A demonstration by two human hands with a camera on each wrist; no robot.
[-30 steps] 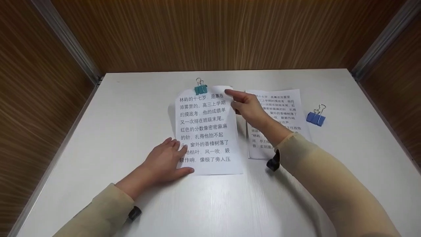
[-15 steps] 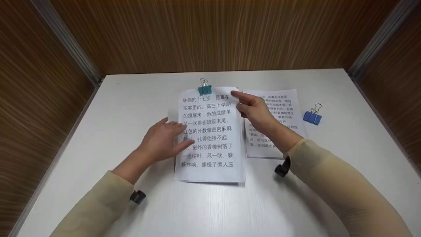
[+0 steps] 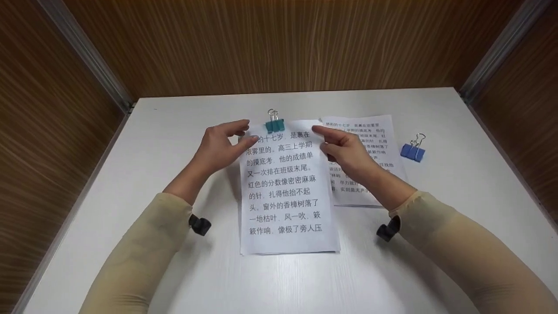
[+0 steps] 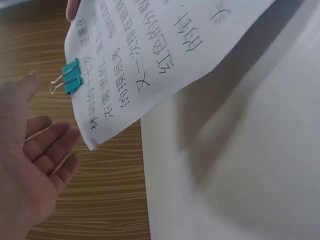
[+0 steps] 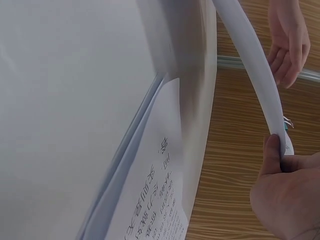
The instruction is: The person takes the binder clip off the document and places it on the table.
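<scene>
A stack of printed sheets (image 3: 285, 192) lies mid-table, joined at its top edge by a teal binder clip (image 3: 275, 125). My right hand (image 3: 320, 136) pinches the stack's top right corner between thumb and forefinger. In the right wrist view the thumb (image 5: 274, 150) presses the edge, and the sheets (image 5: 250, 65) curve up off the table. My left hand (image 3: 249, 131) hovers by the top left corner. In the left wrist view its fingers (image 4: 50, 145) are spread and relaxed, just short of the paper corner (image 4: 92, 142), with the clip (image 4: 70, 82) beyond them.
A second stack of printed sheets (image 3: 375, 131) lies flat to the right, partly under my right forearm. A blue binder clip (image 3: 413, 151) sits on the white table (image 3: 174, 131) further right. Wooden walls close in the back and both sides.
My left hand left the stack's lower left edge and rose to its top left corner. The clipped stack slid toward me, its top end lifted by the right hand.
</scene>
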